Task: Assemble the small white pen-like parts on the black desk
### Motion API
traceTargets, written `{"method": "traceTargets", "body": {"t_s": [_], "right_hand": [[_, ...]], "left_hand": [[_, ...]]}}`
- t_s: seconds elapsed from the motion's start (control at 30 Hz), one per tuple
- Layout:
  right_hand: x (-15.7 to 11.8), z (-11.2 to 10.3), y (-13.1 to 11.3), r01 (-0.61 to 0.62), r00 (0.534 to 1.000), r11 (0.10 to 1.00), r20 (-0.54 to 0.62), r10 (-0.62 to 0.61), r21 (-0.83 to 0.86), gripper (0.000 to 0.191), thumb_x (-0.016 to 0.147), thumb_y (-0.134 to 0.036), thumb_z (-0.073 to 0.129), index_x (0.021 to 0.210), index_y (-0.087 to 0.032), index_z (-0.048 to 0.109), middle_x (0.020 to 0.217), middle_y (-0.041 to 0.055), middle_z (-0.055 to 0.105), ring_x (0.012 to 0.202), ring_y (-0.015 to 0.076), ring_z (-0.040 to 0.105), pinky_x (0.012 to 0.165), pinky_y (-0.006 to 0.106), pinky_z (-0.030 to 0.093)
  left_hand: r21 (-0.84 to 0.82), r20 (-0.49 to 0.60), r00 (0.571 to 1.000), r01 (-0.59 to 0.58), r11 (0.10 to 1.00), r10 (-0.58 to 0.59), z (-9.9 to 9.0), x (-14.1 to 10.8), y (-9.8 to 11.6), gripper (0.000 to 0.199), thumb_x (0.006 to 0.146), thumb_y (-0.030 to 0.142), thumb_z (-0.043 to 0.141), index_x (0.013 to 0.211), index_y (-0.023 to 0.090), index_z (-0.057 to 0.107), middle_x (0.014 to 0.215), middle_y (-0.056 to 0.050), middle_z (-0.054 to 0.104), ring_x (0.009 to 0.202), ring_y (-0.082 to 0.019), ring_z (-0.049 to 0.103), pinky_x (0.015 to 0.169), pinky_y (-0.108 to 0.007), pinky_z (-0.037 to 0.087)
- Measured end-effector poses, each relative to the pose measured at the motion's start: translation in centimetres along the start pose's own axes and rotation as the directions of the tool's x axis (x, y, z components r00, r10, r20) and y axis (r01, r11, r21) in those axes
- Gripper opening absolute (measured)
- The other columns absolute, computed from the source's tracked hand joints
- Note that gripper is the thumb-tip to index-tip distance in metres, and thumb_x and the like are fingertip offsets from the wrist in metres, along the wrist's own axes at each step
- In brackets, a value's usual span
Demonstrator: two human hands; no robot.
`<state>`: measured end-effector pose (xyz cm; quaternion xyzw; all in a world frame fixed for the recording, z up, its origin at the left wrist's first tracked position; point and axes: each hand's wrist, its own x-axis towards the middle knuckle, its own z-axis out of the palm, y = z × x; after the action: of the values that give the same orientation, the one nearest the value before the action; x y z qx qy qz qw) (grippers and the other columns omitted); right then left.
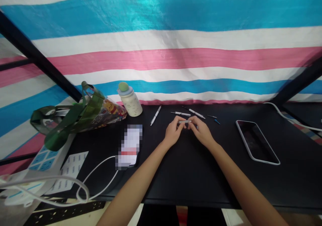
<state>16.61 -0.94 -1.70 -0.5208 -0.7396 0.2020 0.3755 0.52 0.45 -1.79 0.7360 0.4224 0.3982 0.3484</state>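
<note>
Over the black table, my left hand [173, 131] and my right hand [200, 132] meet with fingers pinched on a short grey-and-white pen piece [184, 122]. My left hand has its left end, and the right fingertips close round its pointed-looking right end; its finer detail is too small to tell. Just beyond the hands lie a white pen barrel [182, 114] with a dark thin end and another white pen part [197, 113]. A whole white pen [156, 115] rests to the left. Near my right hand are a thin dark rod [212, 116] and a small blue piece [217, 121].
A phone with a blurred screen [129, 147] lies left, beside a white cable [100, 165]. Behind it stand a cream bottle [131, 101] and a green-handled bag [100, 113]. A dark-screened tablet or phone [257, 142] lies right. A striped sheet [176, 58] hangs behind the table [191, 172].
</note>
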Motion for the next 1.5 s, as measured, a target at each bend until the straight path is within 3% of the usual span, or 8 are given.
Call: {"method": "traceTargets", "body": {"t_s": [0.23, 0.5, 0.63, 0.83, 1.07, 1.23, 1.37, 1.5], "right_hand": [[0.0, -0.5, 0.4, -0.016, 1.0, 0.997, 0.0, 0.016, -0.073, 0.041, 0.09, -0.04, 0.031, 0.063, -0.021, 0.055, 0.066, 0.0029, 0.059, 0.072, 0.0171, 0.054, 0.068, 0.028, 0.04], [0.0, -0.2, 0.0, -0.037, 0.999, 0.999, -0.001, 0.037, 0.031, 0.019, 0.087, -0.036, 0.04, 0.096, -0.022, 0.051, 0.074, 0.0012, 0.063, 0.076, 0.0177, 0.057, 0.07, 0.028, 0.041], [0.0, -0.3, 0.2, -0.027, 1.0, 1.0, 0.009, 0.027, 0.012, 0.02, 0.088, -0.036, 0.039, 0.085, -0.022, 0.052, 0.072, 0.0008, 0.062, 0.072, 0.0162, 0.056, 0.068, 0.027, 0.041], [0.0, -0.5, 0.5, -0.082, 0.997, 0.992, -0.001, 0.082, -0.097, 0.042, 0.089, -0.043, 0.031, 0.061, -0.021, 0.053, 0.064, 0.0019, 0.058, 0.068, 0.016, 0.055, 0.066, 0.026, 0.04], [-0.1, -0.4, 0.0, -0.09, 0.996, 0.992, -0.009, 0.091, 0.087, 0.023, 0.088, -0.041, 0.037, 0.084, -0.022, 0.05, 0.067, -0.0009, 0.062, 0.064, 0.0143, 0.057, 0.063, 0.024, 0.04], [-0.2, -0.4, -0.1, -0.068, 0.998, 0.995, 0.018, 0.067, 0.078, 0.023, 0.089, -0.038, 0.035, 0.079, -0.021, 0.047, 0.065, -0.0016, 0.059, 0.061, 0.0132, 0.054, 0.061, 0.024, 0.038], [-0.3, -0.4, -0.4, -0.062, 0.997, 0.998, 0.048, 0.061, 0.026, 0.03, 0.091, -0.038, 0.029, 0.07, -0.021, 0.043, 0.062, -0.0023, 0.055, 0.059, 0.0125, 0.051, 0.061, 0.023, 0.036], [-0.2, -0.3, -0.2, -0.074, 0.997, 0.996, 0.011, 0.075, -0.053, 0.037, 0.091, -0.041, 0.026, 0.064, -0.021, 0.042, 0.06, -0.0009, 0.053, 0.06, 0.0133, 0.05, 0.06, 0.024, 0.034]], "left_hand": [[-0.042, 0.065, 0.998, 0.01, 0.999, -0.007, 0.1, -0.1, 0.6, 0.019, 0.088, 0.033, 0.042, 0.096, 0.019, 0.053, 0.075, 0.001, 0.062, 0.072, -0.013, 0.059, 0.068, -0.024, 0.044], [-0.026, -0.016, 1.0, 0.018, 0.999, -0.019, 0.2, -0.1, 0.4, 0.019, 0.088, 0.034, 0.042, 0.096, 0.019, 0.051, 0.075, 0.001, 0.062, 0.073, -0.013, 0.06, 0.066, -0.023, 0.042], [-0.045, 0.009, 1.0, 0.006, 0.999, -0.006, 0.3, 0.0, 0.3, 0.017, 0.088, 0.031, 0.043, 0.096, 0.019, 0.051, 0.074, 0.001, 0.062, 0.072, -0.013, 0.059, 0.066, -0.022, 0.042], [-0.055, 0.056, 0.998, -0.027, 0.998, 0.03, 0.4, -0.1, 0.3, 0.014, 0.087, 0.029, 0.044, 0.094, 0.019, 0.052, 0.075, 0.001, 0.063, 0.073, -0.013, 0.06, 0.066, -0.022, 0.042], [-0.053, 0.008, 1.0, 0.008, 0.999, -0.007, 0.4, -0.2, 0.4, 0.016, 0.088, 0.03, 0.043, 0.096, 0.019, 0.051, 0.075, 0.001, 0.063, 0.074, -0.013, 0.06, 0.067, -0.023, 0.042], [-0.063, 0.044, 0.999, 0.005, 0.998, -0.002, 0.2, -0.1, 0.4, 0.015, 0.088, 0.03, 0.043, 0.094, 0.018, 0.05, 0.074, 0.001, 0.062, 0.073, -0.013, 0.059, 0.067, -0.022, 0.042], [-0.001, 0.055, 0.998, -0.039, 0.999, 0.039, 0.0, -0.1, 0.5, 0.016, 0.089, 0.03, 0.04, 0.093, 0.019, 0.051, 0.076, 0.001, 0.062, 0.077, -0.013, 0.057, 0.07, -0.023, 0.041], [0.233, 0.053, 0.997, -0.066, 0.97, 0.055, -0.5, -0.2, 1.1, 0.019, 0.09, 0.033, 0.04, 0.09, 0.021, 0.055, 0.08, 0.001, 0.061, 0.084, -0.015, 0.052, 0.075, -0.025, 0.039]]}}
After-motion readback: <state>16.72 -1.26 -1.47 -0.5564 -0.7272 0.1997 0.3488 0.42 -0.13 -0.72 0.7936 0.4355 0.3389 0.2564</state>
